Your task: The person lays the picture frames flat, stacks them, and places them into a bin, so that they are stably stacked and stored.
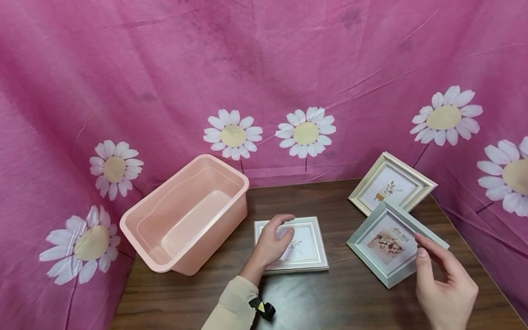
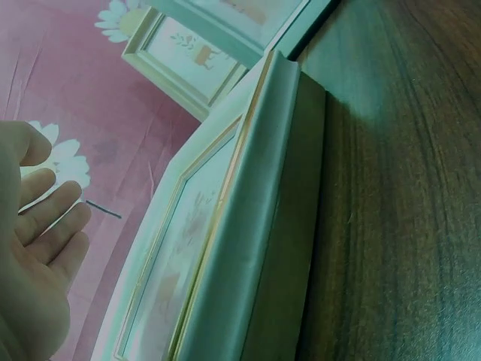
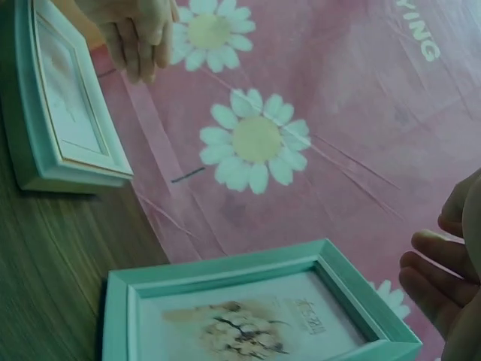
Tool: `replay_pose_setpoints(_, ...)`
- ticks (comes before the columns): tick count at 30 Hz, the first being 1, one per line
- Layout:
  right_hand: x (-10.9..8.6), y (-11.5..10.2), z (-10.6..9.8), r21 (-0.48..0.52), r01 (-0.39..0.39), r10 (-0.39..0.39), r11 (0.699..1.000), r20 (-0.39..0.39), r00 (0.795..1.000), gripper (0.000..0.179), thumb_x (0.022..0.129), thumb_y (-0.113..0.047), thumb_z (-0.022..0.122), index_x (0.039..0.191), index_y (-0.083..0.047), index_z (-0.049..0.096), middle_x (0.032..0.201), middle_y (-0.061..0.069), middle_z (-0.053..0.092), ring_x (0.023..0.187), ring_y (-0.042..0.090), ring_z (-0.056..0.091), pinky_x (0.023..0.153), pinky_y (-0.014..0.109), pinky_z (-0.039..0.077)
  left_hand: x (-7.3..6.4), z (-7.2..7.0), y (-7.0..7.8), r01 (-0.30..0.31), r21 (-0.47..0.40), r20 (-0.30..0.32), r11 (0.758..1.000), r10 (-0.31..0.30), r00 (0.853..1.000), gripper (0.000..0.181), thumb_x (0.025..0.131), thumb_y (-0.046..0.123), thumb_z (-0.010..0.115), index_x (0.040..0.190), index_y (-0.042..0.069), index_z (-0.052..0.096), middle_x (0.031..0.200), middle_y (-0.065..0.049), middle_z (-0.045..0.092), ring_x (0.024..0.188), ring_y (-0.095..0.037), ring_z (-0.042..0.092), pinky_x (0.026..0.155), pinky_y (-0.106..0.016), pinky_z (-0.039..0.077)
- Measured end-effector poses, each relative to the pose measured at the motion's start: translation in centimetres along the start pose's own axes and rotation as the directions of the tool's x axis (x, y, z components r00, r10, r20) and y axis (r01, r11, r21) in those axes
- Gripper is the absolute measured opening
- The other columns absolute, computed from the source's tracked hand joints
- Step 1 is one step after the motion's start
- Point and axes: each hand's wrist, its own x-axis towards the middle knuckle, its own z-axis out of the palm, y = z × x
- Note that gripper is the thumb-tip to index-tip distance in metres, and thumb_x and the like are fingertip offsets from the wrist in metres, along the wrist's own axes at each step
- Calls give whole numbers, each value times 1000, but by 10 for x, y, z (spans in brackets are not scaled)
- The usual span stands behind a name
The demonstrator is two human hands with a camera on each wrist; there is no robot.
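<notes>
Fingers loose, left hand [image 1: 273, 243] near tub [image 1: 214, 242], right hand [image 1: 447, 282] perhaps touching green frame [image 1: 386, 245] overlapping cream frame [image 1: 387, 182]

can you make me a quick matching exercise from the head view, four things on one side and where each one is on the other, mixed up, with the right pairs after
Things
1. pink tub
2. white frame
3. pale green frame
4. cream frame

Places
A. nearest the right hand
B. partly hidden behind another frame
C. at the left side of the table
D. below the left hand

Right pairs: 1-C, 2-D, 3-A, 4-B
</notes>
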Motion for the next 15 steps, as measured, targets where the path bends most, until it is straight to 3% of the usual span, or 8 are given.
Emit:
replay_pose_setpoints(6, 10, -17, 1, 3, 124, -123, 992, -94, 988, 23, 92, 2, 68, 109, 15, 78, 117, -2, 83, 111, -6, 73, 102, 10, 50, 0, 7, 3, -5, -7, 52, 1000, 6, 999, 38, 101, 10, 64, 137, -3, 68, 140, -22, 70, 135, -36, 64, 119, -50, 49)
replay_pose_setpoints(11, 16, -17, 0, 22, 150, -145, 988, -164, 976, 23, 91, 0, 69, 105, 17, 78, 117, 5, 83, 113, -1, 74, 105, 13, 51, 1, 11, 6, -6, -19, 63, 1000, 7, 998, 39, 101, 11, 64, 137, -4, 68, 140, -22, 70, 134, -36, 65, 119, -46, 51)
replay_pose_setpoints(15, 20, -8, -5, -70, 137, -147, 988, -166, 975, 26, 91, -5, 71, 106, 15, 78, 121, 3, 83, 119, -1, 72, 110, 15, 48, 2, 13, 7, -6, -20, 64, 1000, 7, 998, 38, 100, 8, 65, 137, -3, 68, 138, -21, 72, 132, -35, 67, 118, -44, 52)
